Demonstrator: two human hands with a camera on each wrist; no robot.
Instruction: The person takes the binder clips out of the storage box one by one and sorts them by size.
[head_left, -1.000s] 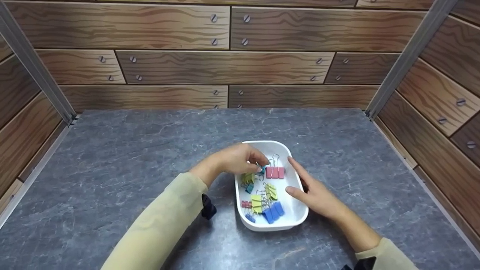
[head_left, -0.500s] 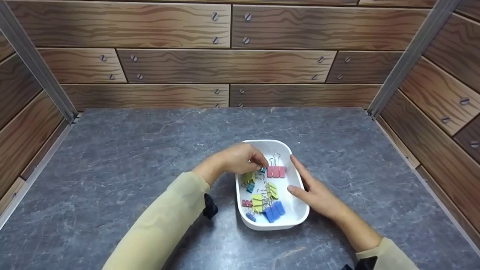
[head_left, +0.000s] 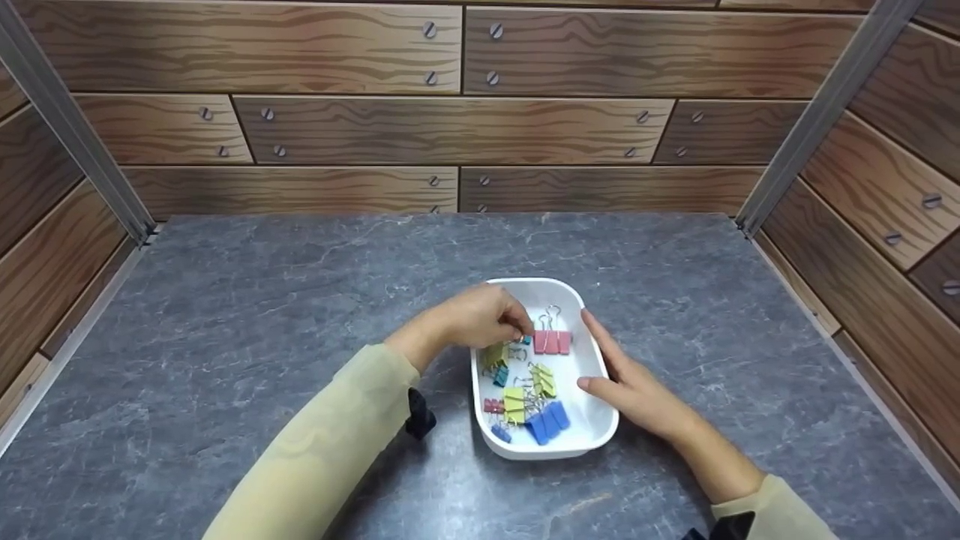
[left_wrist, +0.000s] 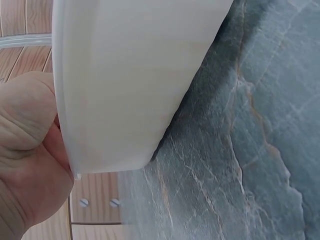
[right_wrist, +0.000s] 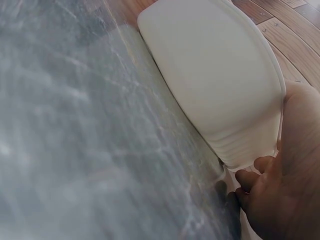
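A white plastic tray holds binder clips of several colours. My left hand reaches over its left rim, fingers curled down, and pinches a small teal binder clip that is mostly hidden behind the fingertips. Right beside those fingertips lies a large pink binder clip with its wire handles up. My right hand grips the tray's right side, thumb over the rim and fingers along the outer wall. In the left wrist view, the tray wall hides the left fingertips.
Yellow binder clips, a blue clip, a small red clip and another teal clip lie in the tray's left and near parts. The tray stands on a grey marbled tabletop, with wood-patterned walls behind and at both sides.
The left thumb and fingers have closed in on the teal clip, now covering more of it. The right hand and the tray have stayed in place.
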